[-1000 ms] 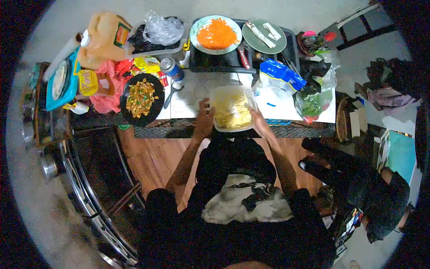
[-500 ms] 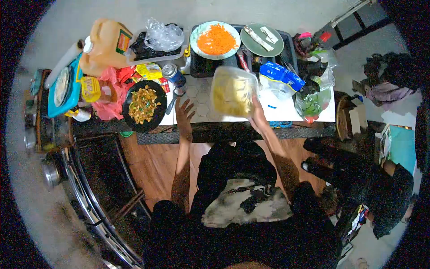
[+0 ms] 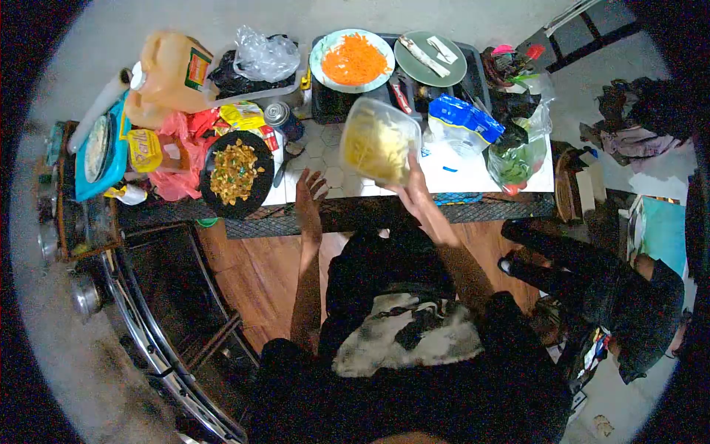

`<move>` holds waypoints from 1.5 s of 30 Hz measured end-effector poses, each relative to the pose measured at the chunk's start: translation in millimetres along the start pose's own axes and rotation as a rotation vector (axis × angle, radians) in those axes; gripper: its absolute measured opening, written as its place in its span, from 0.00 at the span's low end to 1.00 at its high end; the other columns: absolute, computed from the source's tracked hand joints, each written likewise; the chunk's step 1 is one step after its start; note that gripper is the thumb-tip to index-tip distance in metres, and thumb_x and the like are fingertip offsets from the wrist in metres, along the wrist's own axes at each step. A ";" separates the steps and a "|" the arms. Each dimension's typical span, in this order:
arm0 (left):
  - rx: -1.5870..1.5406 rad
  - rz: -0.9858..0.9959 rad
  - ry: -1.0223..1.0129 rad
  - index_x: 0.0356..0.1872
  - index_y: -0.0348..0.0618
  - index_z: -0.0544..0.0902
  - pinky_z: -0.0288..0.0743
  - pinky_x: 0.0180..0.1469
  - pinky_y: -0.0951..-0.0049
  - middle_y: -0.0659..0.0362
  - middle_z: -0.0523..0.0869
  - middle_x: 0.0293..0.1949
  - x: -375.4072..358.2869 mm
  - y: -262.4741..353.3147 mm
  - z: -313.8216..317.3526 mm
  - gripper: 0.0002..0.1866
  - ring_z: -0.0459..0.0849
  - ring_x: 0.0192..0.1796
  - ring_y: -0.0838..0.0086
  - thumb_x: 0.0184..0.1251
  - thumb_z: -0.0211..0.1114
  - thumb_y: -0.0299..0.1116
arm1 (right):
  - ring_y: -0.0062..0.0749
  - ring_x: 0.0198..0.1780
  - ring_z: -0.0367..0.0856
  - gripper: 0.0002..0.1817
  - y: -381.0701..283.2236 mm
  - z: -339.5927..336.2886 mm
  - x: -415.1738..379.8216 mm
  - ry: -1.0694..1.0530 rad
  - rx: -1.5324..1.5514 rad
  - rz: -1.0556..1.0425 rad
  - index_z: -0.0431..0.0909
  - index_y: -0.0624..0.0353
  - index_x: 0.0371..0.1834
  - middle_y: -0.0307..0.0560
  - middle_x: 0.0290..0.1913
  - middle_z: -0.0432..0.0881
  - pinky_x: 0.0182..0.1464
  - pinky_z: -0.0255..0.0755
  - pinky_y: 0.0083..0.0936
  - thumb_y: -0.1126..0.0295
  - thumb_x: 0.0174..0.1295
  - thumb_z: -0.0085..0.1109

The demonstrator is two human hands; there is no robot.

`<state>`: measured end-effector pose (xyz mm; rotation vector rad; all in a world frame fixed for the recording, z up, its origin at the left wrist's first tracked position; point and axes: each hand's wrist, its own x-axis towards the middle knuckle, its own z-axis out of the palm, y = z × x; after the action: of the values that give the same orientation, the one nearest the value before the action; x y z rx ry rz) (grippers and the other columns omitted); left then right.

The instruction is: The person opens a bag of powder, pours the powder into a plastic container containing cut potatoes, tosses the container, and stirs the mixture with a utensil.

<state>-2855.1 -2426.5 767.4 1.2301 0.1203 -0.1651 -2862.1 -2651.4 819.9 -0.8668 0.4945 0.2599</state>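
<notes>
A clear plastic tub (image 3: 379, 140) with pale yellow shreds in it is held by my right hand (image 3: 416, 194) at its lower right corner, above the table's front part. The tub tilts slightly. My left hand (image 3: 309, 198), fingers apart and holding nothing, hovers at the table's front edge. Near it are a dark pan (image 3: 237, 174) of browned, chopped food, a knife (image 3: 280, 172) and a can (image 3: 283, 120). Behind the tub stands a plate of grated carrot (image 3: 353, 61).
A green plate (image 3: 430, 59) with wrap pieces lies on a black tray. Around are a blue packet (image 3: 466, 118), bagged greens (image 3: 512, 164), a large jug (image 3: 167, 78) and a blue tray (image 3: 103, 152). Another person (image 3: 636, 318) is at the right.
The tub has moved slightly left, and my right hand is now lower around its corner. My left hand has shifted a little right and down.
</notes>
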 end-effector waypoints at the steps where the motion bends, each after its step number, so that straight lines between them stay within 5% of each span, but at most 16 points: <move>1: 0.011 -0.025 0.026 0.65 0.46 0.61 0.65 0.57 0.63 0.52 0.71 0.58 -0.8 -1.2 1.7 0.30 0.72 0.56 0.65 0.70 0.41 0.54 | 0.51 0.65 0.60 0.37 1.3 2.2 4.8 0.036 -0.029 -0.020 0.39 0.51 0.71 0.58 0.67 0.56 0.57 0.68 0.52 0.41 0.66 0.31; 8: -0.017 -0.047 0.027 0.65 0.46 0.60 0.66 0.56 0.61 0.52 0.70 0.59 -0.5 11.1 9.2 0.30 0.73 0.56 0.64 0.69 0.42 0.54 | 0.53 0.65 0.60 0.41 2.1 0.2 20.3 0.061 -0.087 -0.254 0.42 0.56 0.70 0.61 0.66 0.54 0.59 0.65 0.50 0.37 0.63 0.34; 11: 0.012 -0.080 0.092 0.65 0.46 0.60 0.64 0.59 0.58 0.52 0.66 0.62 1.1 34.6 46.6 0.31 0.69 0.59 0.63 0.69 0.42 0.55 | 0.36 0.64 0.59 0.36 14.2 6.1 5.9 0.130 0.058 -0.194 0.48 0.57 0.68 0.47 0.65 0.59 0.62 0.61 0.40 0.45 0.65 0.41; 15: 0.010 -0.122 0.151 0.65 0.42 0.59 0.57 0.64 0.57 0.50 0.61 0.65 24.5 57.8 77.7 0.30 0.62 0.65 0.59 0.70 0.41 0.52 | 0.36 0.69 0.50 0.38 50.2 -34.9 28.4 0.043 -0.336 -0.459 0.39 0.54 0.72 0.50 0.70 0.48 0.63 0.60 0.38 0.43 0.67 0.33; 16: 0.039 -0.097 0.149 0.65 0.42 0.59 0.57 0.64 0.57 0.50 0.61 0.65 20.0 55.0 81.8 0.30 0.62 0.65 0.59 0.70 0.41 0.52 | 0.33 0.71 0.48 0.30 54.8 -41.9 28.5 0.022 -0.574 -0.746 0.47 0.61 0.69 0.48 0.70 0.51 0.70 0.44 0.30 0.71 0.65 0.42; 19: 0.123 -0.026 0.131 0.65 0.41 0.59 0.56 0.64 0.57 0.50 0.60 0.65 7.6 52.1 80.2 0.30 0.61 0.65 0.59 0.70 0.41 0.52 | 0.36 0.63 0.59 0.34 21.7 -22.4 2.0 0.143 -0.440 -0.333 0.50 0.62 0.68 0.54 0.63 0.61 0.60 0.61 0.31 0.46 0.68 0.33; 21: 0.173 -0.011 0.119 0.65 0.41 0.59 0.56 0.64 0.57 0.50 0.60 0.65 12.1 40.5 90.7 0.30 0.61 0.65 0.59 0.70 0.41 0.51 | 0.38 0.59 0.63 0.34 83.0 -106.0 43.3 0.187 -0.873 -0.421 0.53 0.66 0.66 0.56 0.60 0.65 0.61 0.57 0.31 0.46 0.68 0.34; 23: 0.205 0.056 0.093 0.65 0.41 0.59 0.55 0.65 0.57 0.50 0.60 0.65 11.8 40.3 92.1 0.30 0.61 0.66 0.59 0.71 0.40 0.51 | 0.37 0.68 0.54 0.28 179.7 -193.9 91.6 -0.021 -1.556 -0.817 0.53 0.60 0.68 0.51 0.67 0.57 0.69 0.46 0.32 0.69 0.65 0.45; 27: 0.302 0.093 0.087 0.65 0.41 0.59 0.55 0.65 0.58 0.49 0.59 0.65 -11.3 23.6 81.9 0.30 0.60 0.66 0.59 0.71 0.40 0.51 | 0.42 0.69 0.50 0.31 98.2 -102.5 25.0 0.078 -0.768 -0.707 0.50 0.62 0.68 0.53 0.68 0.54 0.69 0.44 0.30 0.70 0.63 0.48; 28: 0.317 0.125 0.084 0.65 0.40 0.59 0.55 0.65 0.58 0.49 0.59 0.66 -3.1 22.3 84.8 0.30 0.60 0.66 0.59 0.71 0.40 0.51 | 0.36 0.71 0.44 0.29 61.9 -80.5 -6.2 0.094 -1.068 -0.755 0.41 0.58 0.71 0.47 0.71 0.46 0.68 0.39 0.22 0.65 0.70 0.35; 32: 0.388 0.248 0.071 0.65 0.40 0.59 0.54 0.66 0.58 0.49 0.58 0.66 -99.5 30.2 33.6 0.30 0.59 0.67 0.59 0.71 0.40 0.50 | 0.40 0.69 0.52 0.31 62.2 -95.0 22.4 0.059 -0.982 -0.814 0.49 0.63 0.68 0.54 0.68 0.55 0.68 0.47 0.28 0.74 0.61 0.47; 34: 0.445 0.244 0.079 0.65 0.40 0.59 0.53 0.66 0.58 0.49 0.58 0.66 -67.4 17.3 55.1 0.29 0.58 0.67 0.59 0.71 0.40 0.50 | 0.35 0.66 0.54 0.28 30.7 -54.4 -43.4 0.211 -0.755 0.150 0.47 0.61 0.69 0.53 0.67 0.54 0.65 0.52 0.26 0.62 0.69 0.38; 38: 0.504 0.359 0.044 0.65 0.39 0.58 0.53 0.66 0.59 0.49 0.58 0.66 -14.0 6.0 79.0 0.29 0.58 0.67 0.59 0.71 0.40 0.50 | 0.31 0.43 0.63 0.39 48.9 -77.0 15.2 0.336 -0.678 -0.531 0.60 0.71 0.59 0.46 0.42 0.71 0.49 0.63 0.24 0.40 0.66 0.33; 41: 0.575 0.402 0.028 0.65 0.39 0.58 0.52 0.67 0.59 0.49 0.57 0.66 -95.3 18.0 48.5 0.29 0.57 0.68 0.59 0.71 0.40 0.50 | 0.31 0.48 0.65 0.38 56.5 -73.4 -3.5 0.314 -0.664 -0.508 0.60 0.72 0.58 0.48 0.46 0.72 0.54 0.62 0.22 0.42 0.67 0.31; 44: 0.629 0.474 0.004 0.65 0.38 0.58 0.51 0.67 0.59 0.49 0.57 0.67 -14.4 -9.3 83.3 0.29 0.56 0.68 0.58 0.72 0.40 0.49 | 0.32 0.59 0.62 0.38 36.3 -51.7 -17.5 0.245 -0.745 -0.737 0.58 0.72 0.61 0.50 0.55 0.68 0.60 0.57 0.22 0.43 0.68 0.29; 45: 0.620 0.479 -0.001 0.65 0.38 0.58 0.51 0.67 0.59 0.49 0.57 0.67 -6.2 -10.8 86.8 0.29 0.56 0.68 0.58 0.72 0.40 0.49 | 0.32 0.68 0.51 0.34 39.5 -61.1 -16.2 0.227 -0.522 -0.517 0.52 0.70 0.66 0.49 0.66 0.57 0.67 0.47 0.25 0.48 0.70 0.28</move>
<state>-2863.0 -2511.5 787.2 1.8373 -0.2460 0.2342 -2911.1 -2674.7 768.8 -1.5090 0.3984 -0.1999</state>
